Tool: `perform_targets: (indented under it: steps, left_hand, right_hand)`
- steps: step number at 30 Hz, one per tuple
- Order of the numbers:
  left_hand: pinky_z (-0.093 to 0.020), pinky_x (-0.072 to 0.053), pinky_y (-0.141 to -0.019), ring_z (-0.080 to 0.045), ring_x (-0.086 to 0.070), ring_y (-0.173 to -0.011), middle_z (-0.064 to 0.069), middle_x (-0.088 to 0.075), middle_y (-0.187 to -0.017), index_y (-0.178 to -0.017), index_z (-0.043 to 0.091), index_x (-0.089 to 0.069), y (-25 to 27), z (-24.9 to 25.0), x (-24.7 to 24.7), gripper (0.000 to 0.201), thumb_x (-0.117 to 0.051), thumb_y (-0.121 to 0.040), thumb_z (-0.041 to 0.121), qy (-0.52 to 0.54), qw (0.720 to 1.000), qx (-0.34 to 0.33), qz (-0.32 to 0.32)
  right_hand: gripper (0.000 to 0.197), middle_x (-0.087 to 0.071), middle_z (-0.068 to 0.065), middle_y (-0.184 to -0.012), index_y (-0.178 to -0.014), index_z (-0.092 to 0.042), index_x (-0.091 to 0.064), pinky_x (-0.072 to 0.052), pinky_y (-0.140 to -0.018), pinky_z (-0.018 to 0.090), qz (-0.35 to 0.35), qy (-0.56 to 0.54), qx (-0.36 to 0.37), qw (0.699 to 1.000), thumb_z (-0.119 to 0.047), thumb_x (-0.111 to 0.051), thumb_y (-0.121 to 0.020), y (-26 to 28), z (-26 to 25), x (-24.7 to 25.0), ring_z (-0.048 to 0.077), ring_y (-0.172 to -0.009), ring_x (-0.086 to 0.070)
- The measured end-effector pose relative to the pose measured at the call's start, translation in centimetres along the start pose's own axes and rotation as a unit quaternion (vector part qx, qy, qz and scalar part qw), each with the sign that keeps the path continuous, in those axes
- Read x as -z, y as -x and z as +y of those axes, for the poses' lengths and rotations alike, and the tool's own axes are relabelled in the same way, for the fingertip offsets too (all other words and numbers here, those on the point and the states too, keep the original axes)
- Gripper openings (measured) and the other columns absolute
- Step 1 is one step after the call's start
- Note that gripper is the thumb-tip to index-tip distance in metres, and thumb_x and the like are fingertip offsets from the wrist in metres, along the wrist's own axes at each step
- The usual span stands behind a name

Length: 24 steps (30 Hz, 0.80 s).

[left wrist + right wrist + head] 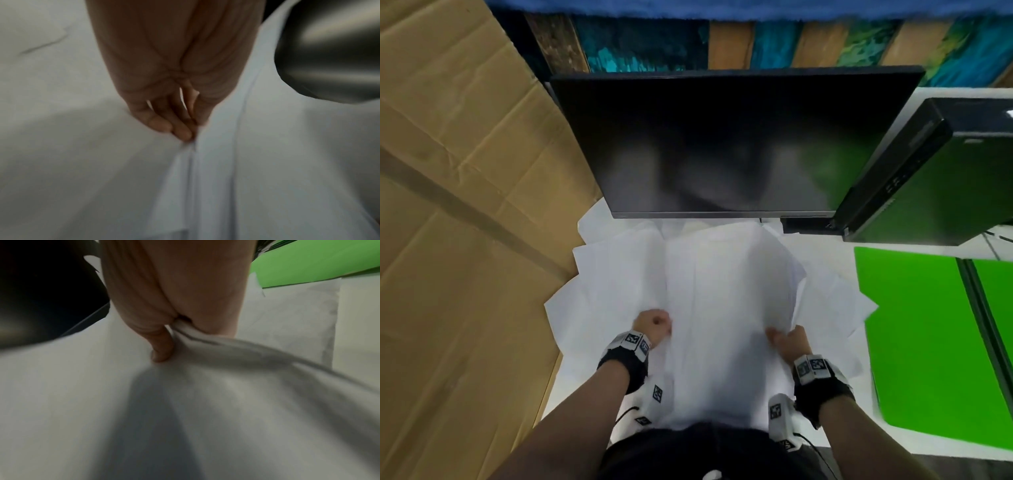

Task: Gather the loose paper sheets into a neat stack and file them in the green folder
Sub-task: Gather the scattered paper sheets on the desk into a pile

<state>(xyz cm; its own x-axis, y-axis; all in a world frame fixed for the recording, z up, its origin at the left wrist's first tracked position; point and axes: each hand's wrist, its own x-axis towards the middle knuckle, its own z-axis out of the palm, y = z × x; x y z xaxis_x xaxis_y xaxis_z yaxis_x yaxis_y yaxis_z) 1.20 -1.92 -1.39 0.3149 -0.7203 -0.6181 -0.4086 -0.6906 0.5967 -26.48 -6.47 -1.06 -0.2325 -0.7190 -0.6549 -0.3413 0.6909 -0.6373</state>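
A bundle of white paper sheets (pixel 726 301) is lifted in front of me, with more loose sheets (pixel 606 274) spread on the white desk beneath. My left hand (pixel 654 323) grips the bundle's left edge; in the left wrist view its fingers (pixel 180 132) pinch the sheet edges (pixel 191 178). My right hand (pixel 787 341) grips the right edge, thumb on top; the right wrist view shows the paper (pixel 205 337) bunched between thumb and fingers (pixel 162 350). The green folder (pixel 928 335) lies open on the desk to the right.
A dark monitor (pixel 722 144) stands just behind the sheets. A black box (pixel 935 171) sits at the right rear, above the folder. Brown cardboard (pixel 458 240) covers the whole left side. My dark clothing (pixel 698 452) is at the desk's near edge.
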Motion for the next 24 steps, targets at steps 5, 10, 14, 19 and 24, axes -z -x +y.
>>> perform_targets:
  steps: [5, 10, 14, 19, 24]
  left_hand:
    - [-0.048, -0.037, -0.102, -0.037, -0.042, -0.122, -0.019, -0.042, -0.132, -0.125, 0.008, -0.047, 0.6, -2.1, 4.8, 0.051, -0.064, -0.081, 0.027, -0.036, 0.942, 0.228, 0.243]
    - [-0.046, -0.037, -0.102, -0.038, -0.043, -0.123, -0.028, -0.037, -0.133, -0.135, -0.011, -0.025, 1.4, -3.3, 5.3, 0.096, -0.074, -0.075, 0.045, -0.017, 0.916, 0.278, 0.288]
    - [-0.047, -0.035, -0.104, -0.038, -0.039, -0.13, -0.023, -0.028, -0.142, -0.142, -0.003, -0.019, 1.6, -2.6, 4.9, 0.094, -0.072, -0.078, 0.041, 0.035, 0.932, 0.266, 0.244]
    - [-0.041, -0.037, -0.105, -0.039, -0.045, -0.127, -0.023, -0.045, -0.138, -0.138, 0.002, -0.034, 0.7, -1.8, 3.0, 0.06, -0.062, -0.085, 0.007, 0.069, 0.971, 0.136, 0.184]
    - [-0.028, -0.044, -0.087, -0.035, -0.058, -0.115, -0.021, -0.06, -0.125, -0.125, -0.003, -0.053, 2.1, -0.2, 0.3, 0.04, -0.051, -0.085, -0.002, 0.001, 0.997, 0.006, 0.072]
  right_hand:
    - [0.037, -0.058, 0.034, -0.121, -0.118, 0.022, -0.053, -0.043, -0.085, 0.031, 0.047, -0.006, -0.003, 0.999, 0.004, -0.058, -0.085, -1.1, 0.2, 2.4, 0.041, -0.113, -0.059]
    - [0.038, -0.057, 0.034, -0.124, -0.118, 0.022, -0.052, -0.044, -0.094, 0.036, 0.039, 0.022, -0.005, 0.999, 0.004, -0.058, -0.086, -1.6, 0.2, 2.8, 0.04, -0.115, -0.058]
    - [0.037, -0.058, 0.034, -0.121, -0.116, 0.023, -0.052, -0.044, -0.09, 0.034, 0.039, 0.033, -0.001, 0.999, 0.003, -0.059, -0.085, -1.4, 0.0, 2.2, 0.04, -0.113, -0.058]
    - [0.049, -0.063, 0.026, -0.118, -0.115, 0.017, -0.057, -0.048, -0.086, 0.032, -0.024, 0.055, 0.011, 0.998, -0.01, -0.074, -0.078, -0.4, -0.2, 0.8, 0.034, -0.109, -0.063]
    - [0.047, -0.064, 0.029, -0.113, -0.113, 0.017, -0.056, -0.047, -0.081, 0.031, -0.052, 0.06, 0.022, 0.997, -0.002, -0.076, -0.075, 0.0, -0.4, 0.0, 0.035, -0.102, -0.064]
